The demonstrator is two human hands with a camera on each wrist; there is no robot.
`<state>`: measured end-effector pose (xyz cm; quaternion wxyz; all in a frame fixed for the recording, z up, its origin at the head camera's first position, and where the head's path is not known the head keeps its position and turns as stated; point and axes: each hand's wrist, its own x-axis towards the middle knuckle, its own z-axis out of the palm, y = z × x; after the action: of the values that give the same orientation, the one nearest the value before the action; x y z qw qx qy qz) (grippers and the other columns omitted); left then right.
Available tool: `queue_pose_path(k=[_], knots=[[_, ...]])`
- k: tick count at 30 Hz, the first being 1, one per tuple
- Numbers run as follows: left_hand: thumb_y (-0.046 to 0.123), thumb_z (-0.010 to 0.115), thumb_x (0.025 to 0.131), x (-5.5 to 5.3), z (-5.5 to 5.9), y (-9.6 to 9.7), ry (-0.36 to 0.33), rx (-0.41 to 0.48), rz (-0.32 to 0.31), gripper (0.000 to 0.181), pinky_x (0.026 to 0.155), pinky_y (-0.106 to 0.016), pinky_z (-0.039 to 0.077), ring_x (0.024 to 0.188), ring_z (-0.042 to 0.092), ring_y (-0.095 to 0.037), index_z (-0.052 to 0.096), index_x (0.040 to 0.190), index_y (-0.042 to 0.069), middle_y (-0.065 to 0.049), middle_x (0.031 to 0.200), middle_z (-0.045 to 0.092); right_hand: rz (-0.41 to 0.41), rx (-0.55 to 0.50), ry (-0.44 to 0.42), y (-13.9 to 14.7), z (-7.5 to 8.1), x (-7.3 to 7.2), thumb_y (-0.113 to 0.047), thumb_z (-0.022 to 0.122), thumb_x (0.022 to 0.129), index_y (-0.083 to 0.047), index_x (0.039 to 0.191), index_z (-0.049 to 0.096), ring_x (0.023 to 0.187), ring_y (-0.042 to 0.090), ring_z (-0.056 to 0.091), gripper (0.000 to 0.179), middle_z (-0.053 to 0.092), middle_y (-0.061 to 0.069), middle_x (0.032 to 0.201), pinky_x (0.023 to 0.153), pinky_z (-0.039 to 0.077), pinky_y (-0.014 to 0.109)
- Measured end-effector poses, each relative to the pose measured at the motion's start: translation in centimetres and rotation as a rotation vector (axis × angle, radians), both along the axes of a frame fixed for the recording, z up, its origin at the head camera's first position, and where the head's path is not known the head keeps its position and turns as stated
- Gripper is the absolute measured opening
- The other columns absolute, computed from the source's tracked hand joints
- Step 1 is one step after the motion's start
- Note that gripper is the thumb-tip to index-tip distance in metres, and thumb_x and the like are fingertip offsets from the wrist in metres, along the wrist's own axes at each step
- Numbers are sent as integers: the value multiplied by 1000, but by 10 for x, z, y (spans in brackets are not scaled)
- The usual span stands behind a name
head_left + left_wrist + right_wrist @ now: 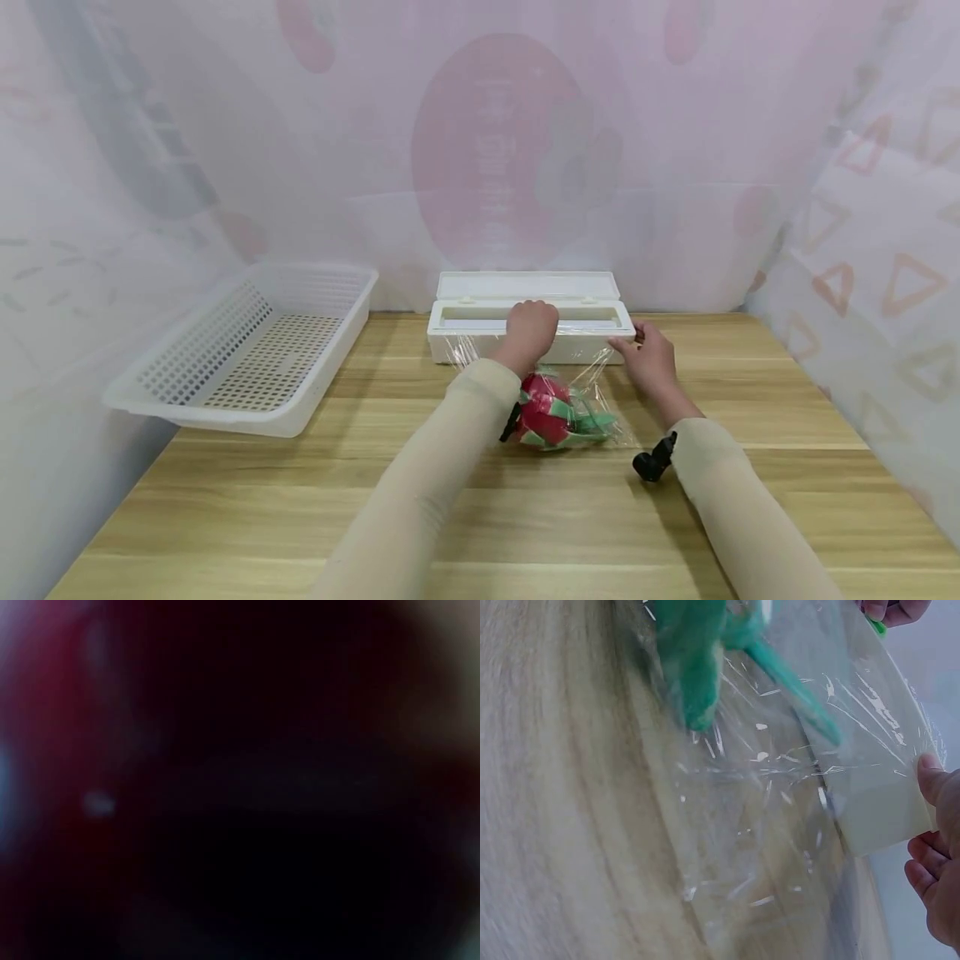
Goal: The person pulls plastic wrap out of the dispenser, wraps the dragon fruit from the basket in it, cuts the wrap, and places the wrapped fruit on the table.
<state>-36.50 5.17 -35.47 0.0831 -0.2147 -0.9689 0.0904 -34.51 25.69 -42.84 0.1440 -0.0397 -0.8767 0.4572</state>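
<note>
A white cling film dispenser (528, 346) stands at the back of the table with its lid raised. Clear cling film (742, 825) stretches from its front edge over a red dragon fruit (546, 408) with green scales. My left hand (531, 333) curls over the front edge of the dispenser, gripping a small bright green slide cutter (879, 628), mostly hidden by the fingers. At the dispenser's right end my right hand (651, 360) holds the corner, thumb (930, 778) pressed at the film's edge. The left wrist view is dark and blurred.
A white perforated basket (300, 417) sits on the left, partly over the table's edge. Patterned white cloth (675, 167) hangs behind and at both sides of the wooden table (570, 533). Black wrist cameras (654, 460) hang under the sleeves.
</note>
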Motion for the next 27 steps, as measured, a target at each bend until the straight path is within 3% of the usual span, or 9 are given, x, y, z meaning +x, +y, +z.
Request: queue_pose_path(k=[20,27], knots=[[5,57,93,0,-9,-14,128,31,-95,13,70,-31,54,80,64,-20,70,95,9,-4,91,68,-5,-6,19,-2,0,3,-30,68,92,2,136,47,125,36,47,58,52,22,134,103,38,48],[4,59,91,-3,-11,-23,115,31,-106,14,71,-32,54,83,65,-20,69,99,9,-4,94,68,-5,-6,26,-3,2,3,-29,68,92,3,135,48,124,36,48,57,53,22,133,103,39,49]])
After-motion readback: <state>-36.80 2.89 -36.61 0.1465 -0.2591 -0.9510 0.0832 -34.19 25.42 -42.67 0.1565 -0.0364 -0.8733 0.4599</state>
